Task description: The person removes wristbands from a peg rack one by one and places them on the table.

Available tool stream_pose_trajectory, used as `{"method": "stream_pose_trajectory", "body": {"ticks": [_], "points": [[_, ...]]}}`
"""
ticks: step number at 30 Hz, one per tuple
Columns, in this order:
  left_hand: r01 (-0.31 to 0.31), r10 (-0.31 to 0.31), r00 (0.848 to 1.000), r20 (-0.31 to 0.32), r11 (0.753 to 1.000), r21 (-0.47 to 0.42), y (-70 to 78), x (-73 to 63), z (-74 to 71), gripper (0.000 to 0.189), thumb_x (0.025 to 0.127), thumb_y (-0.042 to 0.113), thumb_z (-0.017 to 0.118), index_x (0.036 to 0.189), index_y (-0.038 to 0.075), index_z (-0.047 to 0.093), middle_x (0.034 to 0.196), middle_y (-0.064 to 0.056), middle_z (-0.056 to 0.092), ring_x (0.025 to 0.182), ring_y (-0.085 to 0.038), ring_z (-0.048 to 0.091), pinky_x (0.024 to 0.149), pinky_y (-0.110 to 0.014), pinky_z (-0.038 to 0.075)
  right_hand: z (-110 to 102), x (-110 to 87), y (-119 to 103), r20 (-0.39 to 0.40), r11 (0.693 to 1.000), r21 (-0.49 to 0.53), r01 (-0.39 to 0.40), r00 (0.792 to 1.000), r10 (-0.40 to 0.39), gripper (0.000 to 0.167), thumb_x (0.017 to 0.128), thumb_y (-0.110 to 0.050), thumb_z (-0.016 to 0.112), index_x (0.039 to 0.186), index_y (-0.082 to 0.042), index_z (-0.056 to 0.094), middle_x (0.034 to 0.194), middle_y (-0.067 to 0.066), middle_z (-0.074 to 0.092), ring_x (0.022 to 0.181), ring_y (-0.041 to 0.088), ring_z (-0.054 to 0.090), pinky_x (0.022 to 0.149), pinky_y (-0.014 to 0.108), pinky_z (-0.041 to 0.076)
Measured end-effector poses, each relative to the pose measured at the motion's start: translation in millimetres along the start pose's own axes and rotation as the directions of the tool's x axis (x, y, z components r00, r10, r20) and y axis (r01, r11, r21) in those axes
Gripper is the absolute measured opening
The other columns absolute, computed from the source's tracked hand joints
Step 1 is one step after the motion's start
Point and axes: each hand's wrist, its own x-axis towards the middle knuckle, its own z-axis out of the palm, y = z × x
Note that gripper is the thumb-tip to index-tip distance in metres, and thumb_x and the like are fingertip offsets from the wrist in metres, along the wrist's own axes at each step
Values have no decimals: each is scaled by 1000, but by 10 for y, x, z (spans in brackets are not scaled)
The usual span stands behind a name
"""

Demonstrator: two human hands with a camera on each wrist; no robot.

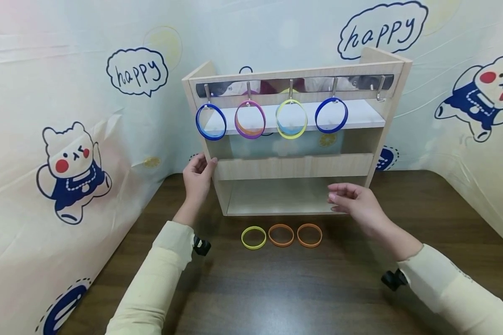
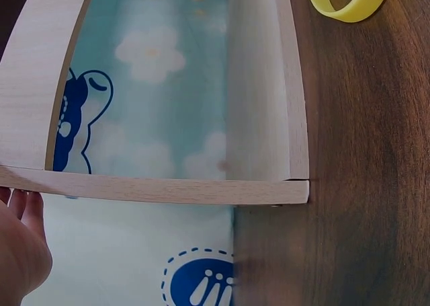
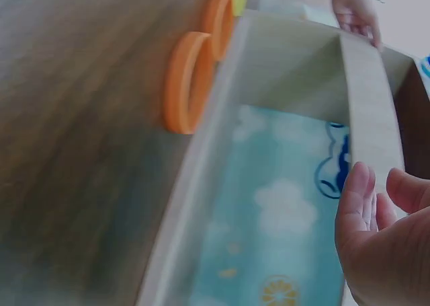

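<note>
A wooden shelf [image 1: 293,167] stands on the table, and my left hand [image 1: 198,176] grips the edge of its left side panel. In the left wrist view, the fingers of that hand go behind the panel. My right hand [image 1: 357,204] is held in front of the shelf's lower right part, fingers loosely bent around nothing. From hooks along the metal strip [image 1: 362,83] hang a blue wristband [image 1: 211,137], a purple wristband [image 1: 263,118], a yellow wristband [image 1: 305,123] and another blue wristband [image 1: 346,114].
On the table before the shelf lie a yellow wristband [image 1: 253,247] and two orange wristbands [image 1: 281,244], in a row. A hook [image 1: 379,94] is at the strip's right end. Printed cloth [image 1: 88,186] hangs behind and beside the brown table [image 1: 276,298].
</note>
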Motion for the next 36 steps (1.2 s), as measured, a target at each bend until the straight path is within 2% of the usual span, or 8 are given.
{"method": "stream_pose_trajectory", "body": {"ticks": [4,7,11,14,19,22,31,36], "points": [[-3,3,1000,-22,1000,-3,-144,44,-6,33,91,19,70,117,-1,66,111,-14,67,94,-16,64,82,-25,53,19,18,-124,-27,999,47,25,999,-24,36,95,-14,64,125,3,56,105,11,63,95,15,66,82,31,54],[-3,3,1000,-9,1000,-19,-109,41,-4,35,91,16,69,118,-6,64,114,-23,64,94,-15,64,82,-24,52,22,36,-209,-52,992,121,46,998,-40,38,93,-12,66,125,5,55,100,5,65,94,16,66,81,29,55],[-8,9,1000,15,1000,-22,49,-5,3,37,91,10,67,119,-13,60,116,-31,60,93,-14,63,82,-24,52,24,70,-337,-86,977,200,77,994,-61,45,91,-11,68,127,9,52,100,6,66,91,15,67,80,28,55],[-2,2,1000,20,1000,-5,154,-41,11,35,92,8,66,119,-13,60,115,-28,63,93,-14,63,82,-24,52,19,89,-437,-109,971,218,99,991,-77,45,91,-12,69,128,8,52,104,10,65,90,14,68,80,28,55],[4,-4,1000,17,1000,0,185,-51,17,32,92,8,66,117,-11,62,112,-21,65,93,-13,63,82,-24,52,-1,131,-592,-163,967,213,137,981,-103,39,89,-16,70,124,-2,58,107,9,65,95,17,68,81,27,54],[-4,4,1000,16,1000,-9,177,-50,14,32,91,7,66,117,-12,61,111,-22,65,92,-13,63,81,-24,52,-14,162,-676,-197,964,210,162,973,-121,37,88,-18,71,122,-6,60,109,9,64,100,20,66,80,28,54],[5,-5,1000,14,1000,-1,184,-60,12,31,91,9,67,116,-9,63,108,-14,68,91,-14,63,80,-23,52,-55,270,-863,-255,921,302,246,952,-170,37,86,-12,73,121,-5,62,104,8,64,92,15,67,76,27,56],[5,-5,1000,15,1000,10,188,-58,18,31,92,9,66,117,-9,63,110,-17,67,91,-14,63,80,-23,52,-82,327,-924,-252,913,313,262,950,-187,38,88,-9,71,124,-1,59,104,8,63,91,16,67,76,28,56]]}}
